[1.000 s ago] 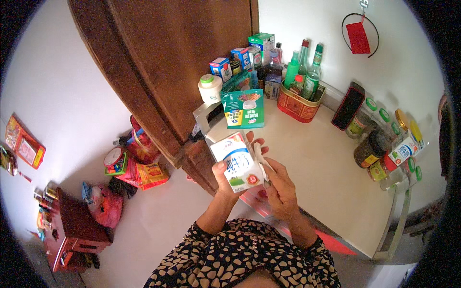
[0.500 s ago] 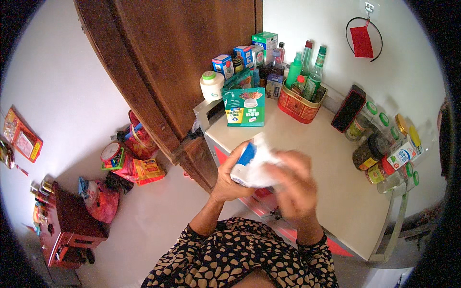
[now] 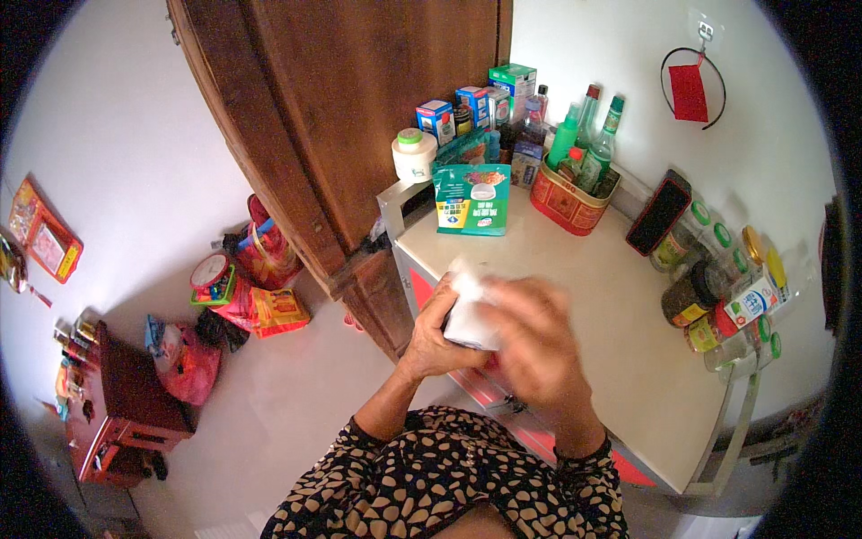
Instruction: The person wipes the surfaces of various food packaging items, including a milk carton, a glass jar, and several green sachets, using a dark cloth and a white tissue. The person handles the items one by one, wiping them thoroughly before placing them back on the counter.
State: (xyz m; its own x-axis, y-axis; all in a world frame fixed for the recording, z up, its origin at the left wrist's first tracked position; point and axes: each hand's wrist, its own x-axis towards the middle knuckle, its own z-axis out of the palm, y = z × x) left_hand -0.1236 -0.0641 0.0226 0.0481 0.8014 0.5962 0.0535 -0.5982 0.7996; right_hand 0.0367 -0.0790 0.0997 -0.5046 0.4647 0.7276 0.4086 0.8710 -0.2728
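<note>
In front of my chest, my left hand (image 3: 433, 341) wraps round a small white box (image 3: 469, 337), thumb and fingers along its side. Over the box's upper face lies a crumpled white cloth or tissue (image 3: 467, 286). My right hand (image 3: 539, 337) is blurred by motion, its bent fingers pressed on this cloth against the box. Most of the box is hidden by the hands and the white cloth, so its kind cannot be made out. Both hands are held above the near left edge of a cream-coloured cabinet top (image 3: 620, 350).
A green pouch (image 3: 472, 202), a lidded white jar (image 3: 414, 157), small boxes (image 3: 435, 121) and a red tin (image 3: 570, 202) of bottles stand at the back. To the right are a dark phone (image 3: 658, 214) and several jars (image 3: 691, 287). Bags (image 3: 269, 310) lie on the floor at left.
My right hand has shifted slightly left over the white cloth, covering more of the box. The blue patch on the box is now hidden. The whole view has shifted a little.
</note>
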